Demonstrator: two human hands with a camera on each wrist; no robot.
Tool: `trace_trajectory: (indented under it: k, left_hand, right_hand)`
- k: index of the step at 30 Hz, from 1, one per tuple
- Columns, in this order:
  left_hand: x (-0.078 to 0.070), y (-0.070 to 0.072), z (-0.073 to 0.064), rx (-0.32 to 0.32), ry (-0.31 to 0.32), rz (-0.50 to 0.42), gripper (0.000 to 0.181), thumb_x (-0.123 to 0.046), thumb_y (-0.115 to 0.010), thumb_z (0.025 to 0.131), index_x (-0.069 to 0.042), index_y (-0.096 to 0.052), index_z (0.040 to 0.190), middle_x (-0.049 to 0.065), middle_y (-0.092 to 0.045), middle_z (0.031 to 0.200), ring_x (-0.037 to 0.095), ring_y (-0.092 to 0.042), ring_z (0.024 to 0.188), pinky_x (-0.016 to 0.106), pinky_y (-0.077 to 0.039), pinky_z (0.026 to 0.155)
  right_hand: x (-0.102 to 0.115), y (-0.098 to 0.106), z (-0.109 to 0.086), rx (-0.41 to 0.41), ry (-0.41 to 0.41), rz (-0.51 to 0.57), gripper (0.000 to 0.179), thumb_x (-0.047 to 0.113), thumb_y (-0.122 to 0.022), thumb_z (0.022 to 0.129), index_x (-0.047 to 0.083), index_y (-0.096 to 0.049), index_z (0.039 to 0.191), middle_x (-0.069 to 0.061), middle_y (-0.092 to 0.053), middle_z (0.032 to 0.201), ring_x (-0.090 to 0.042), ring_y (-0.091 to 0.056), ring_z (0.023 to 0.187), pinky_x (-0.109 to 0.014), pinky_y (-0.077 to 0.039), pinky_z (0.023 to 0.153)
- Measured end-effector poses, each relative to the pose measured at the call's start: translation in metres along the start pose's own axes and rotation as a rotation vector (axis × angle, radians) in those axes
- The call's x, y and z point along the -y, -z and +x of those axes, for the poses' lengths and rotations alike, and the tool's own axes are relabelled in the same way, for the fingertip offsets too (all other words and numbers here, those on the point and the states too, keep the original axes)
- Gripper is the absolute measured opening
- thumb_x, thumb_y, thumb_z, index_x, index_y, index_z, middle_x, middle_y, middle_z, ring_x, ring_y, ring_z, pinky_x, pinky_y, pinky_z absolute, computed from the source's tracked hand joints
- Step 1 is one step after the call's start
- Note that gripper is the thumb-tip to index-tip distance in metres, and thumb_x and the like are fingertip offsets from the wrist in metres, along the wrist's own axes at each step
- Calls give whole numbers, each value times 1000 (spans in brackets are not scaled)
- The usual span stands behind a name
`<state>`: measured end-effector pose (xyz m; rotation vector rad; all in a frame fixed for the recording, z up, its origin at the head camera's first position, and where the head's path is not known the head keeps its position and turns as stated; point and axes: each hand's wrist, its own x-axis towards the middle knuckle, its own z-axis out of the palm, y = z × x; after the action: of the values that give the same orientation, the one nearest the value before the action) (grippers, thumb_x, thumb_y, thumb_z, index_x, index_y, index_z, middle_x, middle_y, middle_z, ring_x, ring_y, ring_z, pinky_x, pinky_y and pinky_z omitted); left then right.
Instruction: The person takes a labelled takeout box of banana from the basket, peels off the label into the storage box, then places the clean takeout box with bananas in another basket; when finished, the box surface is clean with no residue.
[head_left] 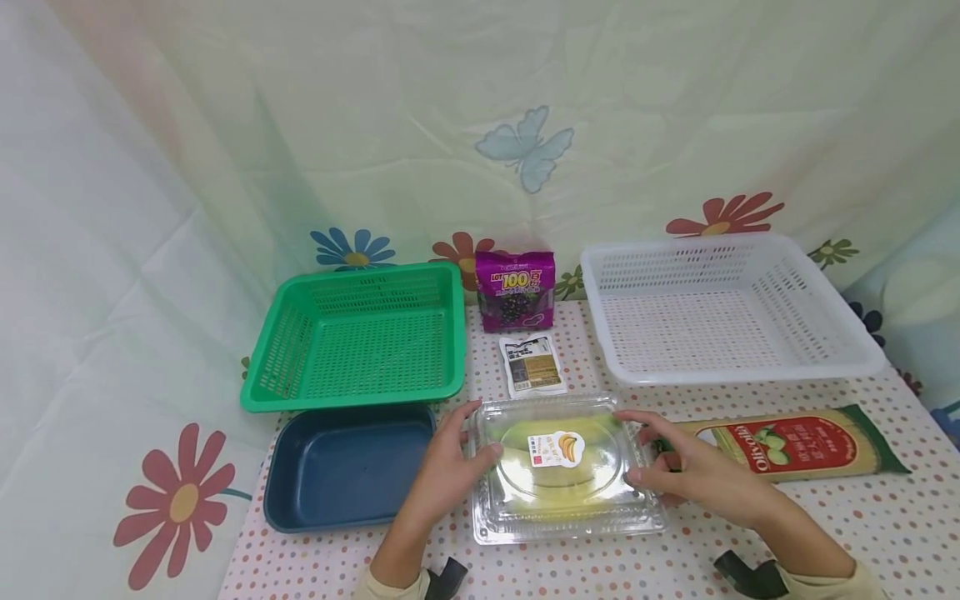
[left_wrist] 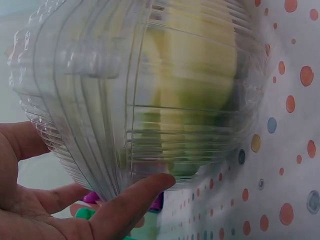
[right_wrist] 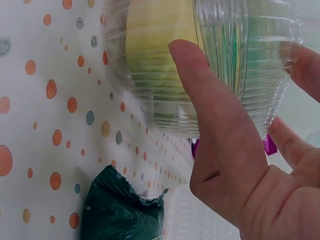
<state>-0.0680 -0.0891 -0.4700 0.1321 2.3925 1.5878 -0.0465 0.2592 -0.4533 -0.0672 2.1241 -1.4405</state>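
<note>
A clear plastic clamshell box (head_left: pixel 577 479) with yellow-green fruit inside lies near the front middle of the table, a banana sticker on its lid. My left hand (head_left: pixel 448 468) holds its left side. On the right side my right hand (head_left: pixel 701 477) grips it, thumb on the lid. In the left wrist view the left hand (left_wrist: pixel 75 212) pinches the box's ribbed rim (left_wrist: pixel 100 165). The right wrist view has the right hand (right_wrist: pixel 235 160) with fingers on both sides of the rim. Whether the box's base touches the tabletop, I cannot tell.
Behind stand a green basket (head_left: pixel 352 402), a purple candy bag (head_left: pixel 516 292), a small white packet (head_left: pixel 532 365) and a white basket (head_left: pixel 750 373). A dark blue tray (head_left: pixel 345 521) sits at left. At right lies a pasta pack (head_left: pixel 802 443) with a green end.
</note>
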Motion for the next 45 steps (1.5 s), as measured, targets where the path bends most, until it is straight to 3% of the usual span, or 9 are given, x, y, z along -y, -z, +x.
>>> trace_trajectory:
  k: [12,23,33,39,42,45]
  left_hand:
    - [2,-2,3,2,-18,5,70,-28,-72,94,-19,-40,156,17,-37,161,45,-49,136,66,-47,102]
    - [1,0,5,22,-13,-14,69,-27,-73,94,-16,-41,154,19,-35,161,45,-47,138,65,-46,104]
    - [-3,5,10,74,-27,36,69,-26,-75,93,-13,-39,151,21,-37,159,46,-48,135,65,-44,105]
    - [-3,9,15,83,-72,86,70,-24,-76,91,-4,-40,147,22,-43,155,43,-43,141,65,-37,112]
    - [-4,9,16,77,-63,93,69,-23,-77,89,-3,-41,145,21,-45,153,41,-42,142,64,-36,113]
    - [-5,9,16,73,-48,102,67,-23,-78,89,-5,-43,143,21,-47,152,38,-46,138,62,-39,110]
  right_hand:
    - [-3,1,0,9,3,7,82,27,-74,95,31,-25,160,-30,-26,151,-29,-61,95,-46,-57,70]
    - [0,0,-1,-20,14,-61,82,28,-76,93,32,-27,159,-29,-31,146,-24,-60,85,-37,-55,63]
    - [3,2,-1,-12,43,-98,82,28,-76,93,29,-27,159,-31,-33,146,-26,-62,90,-38,-56,64]
    - [9,3,-2,-13,85,-195,81,32,-76,92,27,-30,158,-34,-38,147,-23,-64,95,-32,-54,66]
    - [16,4,-3,-34,144,-294,78,37,-75,92,23,-35,157,-33,-44,146,-22,-65,98,-31,-53,66]
    - [27,3,-4,-107,205,-448,69,43,-74,92,20,-47,151,-28,-49,145,-23,-65,101,-32,-53,67]
